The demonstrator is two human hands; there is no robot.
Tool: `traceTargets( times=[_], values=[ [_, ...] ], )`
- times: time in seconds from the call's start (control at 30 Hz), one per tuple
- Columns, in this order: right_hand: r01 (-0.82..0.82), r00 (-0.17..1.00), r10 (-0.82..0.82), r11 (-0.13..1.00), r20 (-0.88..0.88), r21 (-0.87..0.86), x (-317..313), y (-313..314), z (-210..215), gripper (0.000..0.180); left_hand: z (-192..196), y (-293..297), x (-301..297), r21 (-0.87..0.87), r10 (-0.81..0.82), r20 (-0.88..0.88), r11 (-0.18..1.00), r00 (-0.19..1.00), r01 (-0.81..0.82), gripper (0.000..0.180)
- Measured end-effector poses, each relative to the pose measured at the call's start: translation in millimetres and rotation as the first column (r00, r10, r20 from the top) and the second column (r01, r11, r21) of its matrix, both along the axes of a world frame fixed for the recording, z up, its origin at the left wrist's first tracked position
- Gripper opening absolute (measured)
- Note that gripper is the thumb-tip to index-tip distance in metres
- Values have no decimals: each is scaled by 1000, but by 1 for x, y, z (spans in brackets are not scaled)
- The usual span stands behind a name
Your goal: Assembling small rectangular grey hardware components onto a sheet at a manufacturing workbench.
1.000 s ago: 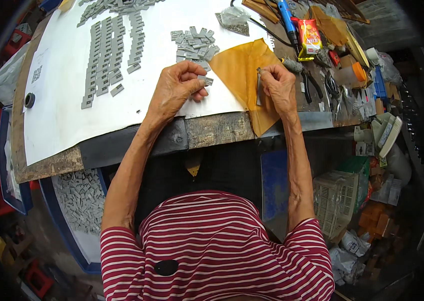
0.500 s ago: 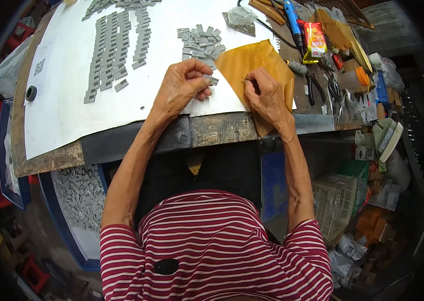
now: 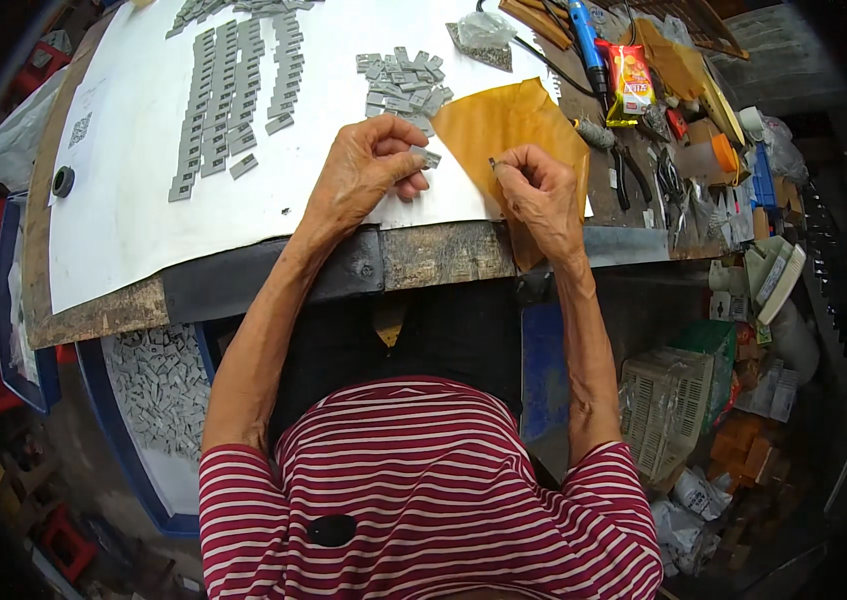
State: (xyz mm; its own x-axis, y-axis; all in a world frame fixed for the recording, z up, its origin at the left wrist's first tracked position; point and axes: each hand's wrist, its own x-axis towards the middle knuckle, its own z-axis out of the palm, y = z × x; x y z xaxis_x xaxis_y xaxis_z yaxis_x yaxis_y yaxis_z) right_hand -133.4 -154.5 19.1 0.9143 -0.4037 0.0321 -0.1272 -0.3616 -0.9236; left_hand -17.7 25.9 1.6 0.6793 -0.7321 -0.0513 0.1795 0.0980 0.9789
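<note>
My left hand (image 3: 368, 172) pinches a small flat grey rectangular piece (image 3: 429, 157) between thumb and fingertips, above the white sheet (image 3: 333, 200). To its right, over brown-yellow paper (image 3: 473, 115), my right hand (image 3: 540, 192) is closed in a pinch. A tiny dark bit (image 3: 492, 163) shows at its fingertips, too small to name. The hands are a short way apart. Beyond them lies a loose heap of similar grey pieces (image 3: 405, 80). Farther left, more pieces (image 3: 208, 100) lie in overlapping rows.
On the right lie pliers (image 3: 633, 178), a blue pen-shaped tool (image 3: 586, 45) and a red-yellow packet (image 3: 629, 85). A clear bag of small parts (image 3: 483, 45) lies at the back. A blue tray (image 3: 158, 500) of grey pieces stands below the table's left. A black ring (image 3: 63, 181) sits far left.
My right hand has shifted slightly right and turned, so the dark bit at its fingertips now shows. The left hand holds its grey piece in nearly the same place.
</note>
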Motion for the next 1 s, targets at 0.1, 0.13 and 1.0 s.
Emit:
traceTargets(
  times=[0.1, 0.13, 1.0],
  values=[
    [20, 997, -4, 976, -75, 218, -1, 10, 10, 9, -3, 2, 1, -22, -26, -5, 999, 1000, 26, 18],
    [18, 997, -2, 975, -75, 220, -1, 13, 12, 9, -3, 2, 1, -45, -41, -6, 998, 999, 41, 18],
    [-58, 996, 81, 897, -34, 438, 7, 34, 3, 13, 1, 1, -3, -54, -78, 56, 995, 995, 81, 18]
  ],
)
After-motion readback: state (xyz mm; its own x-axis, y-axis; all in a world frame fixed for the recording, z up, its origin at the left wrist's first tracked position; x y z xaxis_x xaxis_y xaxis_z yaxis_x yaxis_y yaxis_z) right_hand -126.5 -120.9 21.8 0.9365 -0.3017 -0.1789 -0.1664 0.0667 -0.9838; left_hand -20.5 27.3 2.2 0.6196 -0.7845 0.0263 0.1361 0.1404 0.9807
